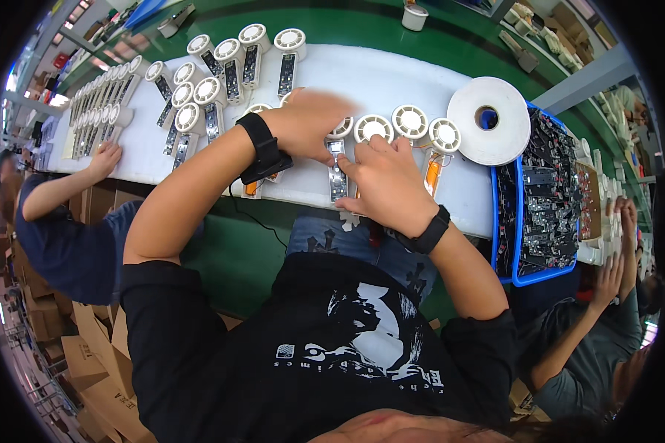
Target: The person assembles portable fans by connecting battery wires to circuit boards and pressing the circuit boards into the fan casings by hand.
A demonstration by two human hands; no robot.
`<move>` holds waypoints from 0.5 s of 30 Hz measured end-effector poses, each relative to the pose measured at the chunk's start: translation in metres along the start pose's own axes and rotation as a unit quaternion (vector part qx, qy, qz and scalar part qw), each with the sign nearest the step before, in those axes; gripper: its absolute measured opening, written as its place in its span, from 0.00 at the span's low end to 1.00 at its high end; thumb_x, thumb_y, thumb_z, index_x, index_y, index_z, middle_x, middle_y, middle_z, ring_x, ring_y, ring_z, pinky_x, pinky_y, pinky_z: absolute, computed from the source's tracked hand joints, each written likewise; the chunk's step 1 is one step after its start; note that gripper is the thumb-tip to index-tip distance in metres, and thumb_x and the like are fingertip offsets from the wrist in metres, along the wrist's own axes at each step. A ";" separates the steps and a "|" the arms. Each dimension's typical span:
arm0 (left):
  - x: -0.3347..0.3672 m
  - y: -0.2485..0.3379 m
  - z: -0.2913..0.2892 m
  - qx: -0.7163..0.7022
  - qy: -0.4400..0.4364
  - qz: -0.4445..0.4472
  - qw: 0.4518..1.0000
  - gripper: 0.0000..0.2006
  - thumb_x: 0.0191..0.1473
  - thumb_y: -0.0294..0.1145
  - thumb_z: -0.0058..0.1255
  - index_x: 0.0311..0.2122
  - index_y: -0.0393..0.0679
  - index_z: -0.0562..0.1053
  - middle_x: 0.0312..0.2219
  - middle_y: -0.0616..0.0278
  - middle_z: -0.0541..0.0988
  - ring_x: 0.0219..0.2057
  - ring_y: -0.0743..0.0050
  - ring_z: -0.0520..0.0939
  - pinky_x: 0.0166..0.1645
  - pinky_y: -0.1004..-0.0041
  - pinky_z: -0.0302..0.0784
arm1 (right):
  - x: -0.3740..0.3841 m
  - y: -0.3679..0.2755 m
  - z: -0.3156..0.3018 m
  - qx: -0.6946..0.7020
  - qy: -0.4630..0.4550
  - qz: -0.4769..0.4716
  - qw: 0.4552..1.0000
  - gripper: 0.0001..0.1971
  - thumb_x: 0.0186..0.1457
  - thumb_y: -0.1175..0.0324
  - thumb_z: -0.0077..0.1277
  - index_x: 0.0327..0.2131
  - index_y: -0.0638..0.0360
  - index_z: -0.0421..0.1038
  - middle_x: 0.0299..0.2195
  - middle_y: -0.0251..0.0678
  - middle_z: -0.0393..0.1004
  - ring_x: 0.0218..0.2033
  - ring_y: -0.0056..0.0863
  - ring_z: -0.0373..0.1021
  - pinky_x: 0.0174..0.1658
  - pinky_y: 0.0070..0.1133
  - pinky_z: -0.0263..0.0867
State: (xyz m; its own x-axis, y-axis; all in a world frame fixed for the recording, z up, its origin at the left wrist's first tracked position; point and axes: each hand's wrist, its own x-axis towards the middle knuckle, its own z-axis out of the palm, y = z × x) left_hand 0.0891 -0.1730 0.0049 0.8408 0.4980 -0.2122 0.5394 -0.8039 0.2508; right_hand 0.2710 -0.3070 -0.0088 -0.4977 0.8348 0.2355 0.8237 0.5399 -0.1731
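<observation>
Under my hands, a white handheld fan (338, 181) lies on the white work surface, a dark circuit board showing along its handle. My right hand (391, 181) is on this handle, with its thumb near the bottom end and index finger against the board's side. My left hand (310, 122) reaches over the fan's head; its thumb comes close to the top of the board, while its other fingers are smeared by motion. Just beyond my right hand sit more round fan heads (410, 121). An open fan handle (432, 173) at the right shows an orange part and thin wires.
Several fans with boards (229, 70) stand at the left and back of the white table (391, 74). A large white roll (465, 122) stands at the right, beside a blue bin (521, 221) full of dark circuit boards. Co-workers sit at both sides; one hand (105, 159) touches the left row.
</observation>
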 end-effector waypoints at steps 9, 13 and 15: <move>-0.002 0.011 -0.005 -0.012 -0.023 -0.036 0.999 0.51 0.40 0.41 0.71 0.68 0.48 0.56 0.63 0.54 0.65 0.66 0.53 0.62 0.65 0.52 0.48 | 0.003 0.001 -0.010 0.000 -0.023 0.014 1.000 0.30 0.36 0.50 0.72 0.44 0.53 0.79 0.33 0.30 0.71 0.40 0.30 0.66 0.42 0.30 0.55; -0.003 0.009 -0.007 -0.023 -0.024 -0.030 0.999 0.51 0.40 0.41 0.71 0.69 0.47 0.56 0.63 0.52 0.65 0.66 0.52 0.62 0.65 0.52 0.48 | -0.001 0.002 -0.006 0.005 -0.010 0.007 1.000 0.32 0.34 0.51 0.73 0.45 0.53 0.78 0.34 0.30 0.70 0.40 0.30 0.66 0.43 0.30 0.55; -0.005 0.010 -0.006 -0.030 -0.026 -0.030 0.999 0.51 0.40 0.41 0.71 0.69 0.47 0.56 0.63 0.52 0.65 0.66 0.52 0.62 0.66 0.52 0.49 | -0.003 0.002 -0.005 0.019 0.005 0.013 1.000 0.33 0.34 0.51 0.73 0.46 0.54 0.77 0.34 0.30 0.70 0.41 0.30 0.66 0.43 0.30 0.56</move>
State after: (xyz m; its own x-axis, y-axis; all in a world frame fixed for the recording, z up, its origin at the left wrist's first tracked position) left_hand 0.0906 -0.1812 0.0136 0.8046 0.5252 -0.2769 0.5912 -0.7521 0.2913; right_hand 0.2755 -0.3093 -0.0051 -0.4726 0.8477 0.2408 0.8258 0.5214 -0.2149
